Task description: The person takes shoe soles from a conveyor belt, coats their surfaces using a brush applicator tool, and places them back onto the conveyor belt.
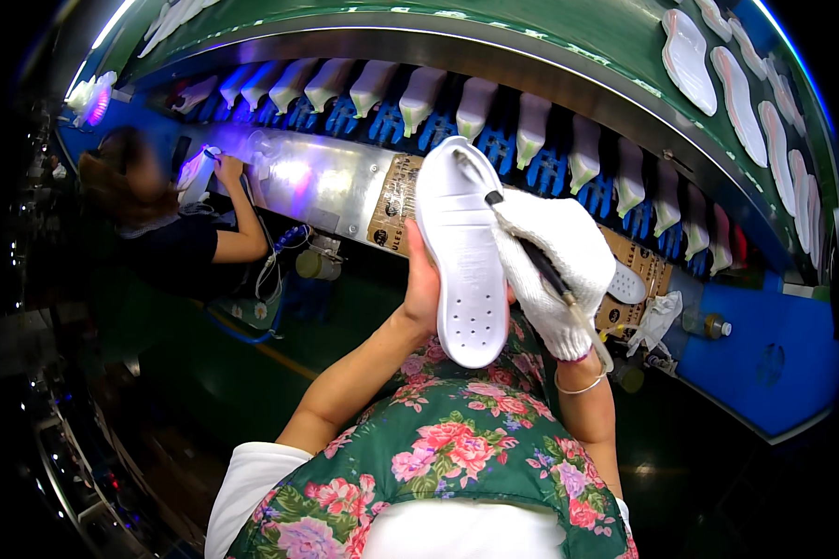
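Observation:
A white shoe sole (468, 270) stands nearly upright in front of me, its inner side facing up, with a raised rim and small holes at the near end. My left hand (421, 287) is bare and grips the sole from its left edge and underneath; some of its fingers are hidden behind it. My right hand (569, 261), in a white knitted glove, is closed round a slim brush (548, 270) with a dark handle. A pale tube runs from the brush back past my wrist. The bristles meet the inside of the sole's far end.
A row of upside-down shoe uppers (419, 98) on blue holders (387, 121) lines the far side. White soles (738, 102) lie on a green conveyor (531, 23). Cardboard (393, 205) covers the bench; another sole (626, 282) rests there. A co-worker (172, 210) sits at the left.

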A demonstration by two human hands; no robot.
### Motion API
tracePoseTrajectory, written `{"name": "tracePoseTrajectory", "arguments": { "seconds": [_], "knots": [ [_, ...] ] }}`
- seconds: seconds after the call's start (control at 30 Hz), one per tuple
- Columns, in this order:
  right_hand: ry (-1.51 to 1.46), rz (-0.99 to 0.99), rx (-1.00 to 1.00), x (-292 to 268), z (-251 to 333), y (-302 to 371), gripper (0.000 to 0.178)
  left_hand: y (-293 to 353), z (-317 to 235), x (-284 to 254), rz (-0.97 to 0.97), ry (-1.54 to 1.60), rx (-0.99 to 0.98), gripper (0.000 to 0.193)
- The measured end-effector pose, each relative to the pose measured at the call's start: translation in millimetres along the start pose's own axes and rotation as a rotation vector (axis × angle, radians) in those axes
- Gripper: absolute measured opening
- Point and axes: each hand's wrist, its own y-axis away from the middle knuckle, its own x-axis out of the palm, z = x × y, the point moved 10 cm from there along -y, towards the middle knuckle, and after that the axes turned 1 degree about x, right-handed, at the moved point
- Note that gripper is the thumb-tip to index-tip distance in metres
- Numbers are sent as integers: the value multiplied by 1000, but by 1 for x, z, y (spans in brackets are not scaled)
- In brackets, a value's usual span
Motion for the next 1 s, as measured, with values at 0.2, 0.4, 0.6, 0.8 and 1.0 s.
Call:
{"name": "tracePoseTrajectory", "arguments": {
  "seconds": [0.2,0.4,0.6,0.8,1.0],
  "knots": [
    [146,136,-83,20,17,21,32,-2,0,6,52,-240,16,99],
    [-150,-87,188,0,-12,17,23,1,-15,17,402,90,47,102],
    [14,176,-63,38,29,13,22,-10,-27,-9,57,-163,78,98],
    [-149,-24,76,21,-1,9,22,-12,-55,-12,26,-184,197,104],
    [-67,239,-82,54,23,22,27,-20,-54,-16,380,-116,126,106]
  ]
}}
